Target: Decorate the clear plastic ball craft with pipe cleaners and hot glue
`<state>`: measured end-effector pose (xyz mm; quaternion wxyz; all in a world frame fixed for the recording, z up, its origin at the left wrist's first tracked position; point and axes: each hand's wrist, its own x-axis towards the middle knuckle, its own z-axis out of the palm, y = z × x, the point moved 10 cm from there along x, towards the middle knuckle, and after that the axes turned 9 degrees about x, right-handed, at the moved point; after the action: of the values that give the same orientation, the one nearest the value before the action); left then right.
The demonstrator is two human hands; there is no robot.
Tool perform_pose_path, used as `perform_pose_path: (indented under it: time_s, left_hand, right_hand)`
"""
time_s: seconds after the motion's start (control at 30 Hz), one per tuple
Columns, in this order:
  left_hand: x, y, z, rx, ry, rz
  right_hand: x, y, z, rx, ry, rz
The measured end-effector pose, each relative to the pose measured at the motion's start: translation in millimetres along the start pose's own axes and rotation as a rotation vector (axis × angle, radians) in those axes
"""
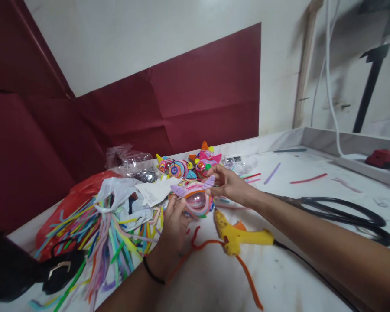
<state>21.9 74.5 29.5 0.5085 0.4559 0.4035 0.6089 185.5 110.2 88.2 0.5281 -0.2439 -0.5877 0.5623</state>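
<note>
A round pipe-cleaner craft (196,211) in pink and orange, with a clear domed middle and two purple ear-like pieces on top, is held between both hands. My left hand (174,220) grips its left edge, with the thumb near the dome. At the upper right, my right hand (225,185) pinches it close to the right purple piece; some fingertips are hidden. A yellow glue gun (238,236) lies just right of and below the craft, its nozzle pointing up toward it. Orange and red pipe cleaners (247,279) are bent around and under the glue gun.
Finished colourful pipe-cleaner crafts (178,168) sit behind my hands. Bundled pipe cleaners (113,247) and a red plastic bag (74,208) fill the left. Large black-handled scissors (344,212) lie at right, near a power strip (360,162). The glue gun's cord (307,264) trails under my right forearm.
</note>
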Motion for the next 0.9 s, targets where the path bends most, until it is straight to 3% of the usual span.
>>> perform_pose_path:
  time_s: [0.3, 0.9]
  left_hand:
    - [-1, 5, 7.7, 0.014, -0.054, 0.021]
    - [-5, 15, 6.8, 0.019, -0.018, 0.098]
  right_hand:
    - [-1, -5, -1, -0.025, 0.002, -0.022]
    - [-3, -11, 2, -0.009, -0.03, -0.041]
